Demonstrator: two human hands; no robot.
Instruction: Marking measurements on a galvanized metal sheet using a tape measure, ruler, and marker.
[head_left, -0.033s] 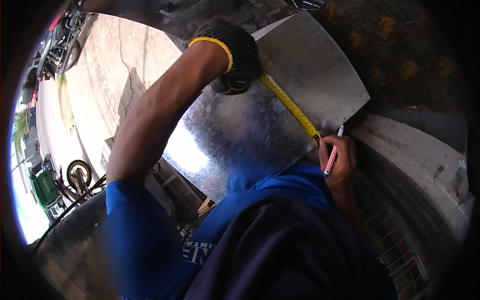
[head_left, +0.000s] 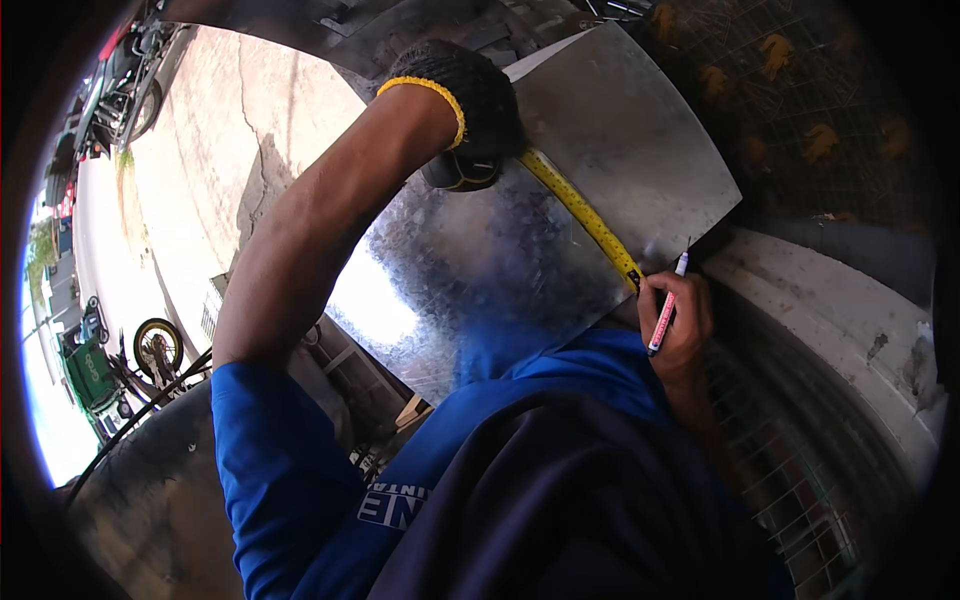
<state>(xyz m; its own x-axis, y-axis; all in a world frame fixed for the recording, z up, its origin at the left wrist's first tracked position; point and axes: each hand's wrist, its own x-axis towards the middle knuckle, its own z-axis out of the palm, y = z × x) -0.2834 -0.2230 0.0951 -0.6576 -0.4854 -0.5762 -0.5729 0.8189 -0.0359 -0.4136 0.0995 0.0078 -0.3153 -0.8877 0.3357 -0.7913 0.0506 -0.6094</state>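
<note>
My left hand (head_left: 468,98), in a black knit glove with a yellow cuff, is closed around a tape measure (head_left: 462,172); its dark case shows just below the glove. The yellow blade (head_left: 580,208) runs from there across a shiny bent metal sheet (head_left: 625,120) to the sheet's near right edge. At that end my bare right hand (head_left: 682,318) pinches the tip of the blade. The same hand holds a white and red marker pen (head_left: 665,312) upright against the fingers, its thin tip pointing away from me. The glove hides my left fingers.
A pale ledge (head_left: 830,310) curves along the right, above wire mesh (head_left: 800,500). Dark flooring with yellow marks (head_left: 820,140) lies at the far right. Leftward is sunlit concrete (head_left: 210,130) with a parked motorcycle (head_left: 130,90) and a green box (head_left: 90,378) beside a wheel (head_left: 158,347).
</note>
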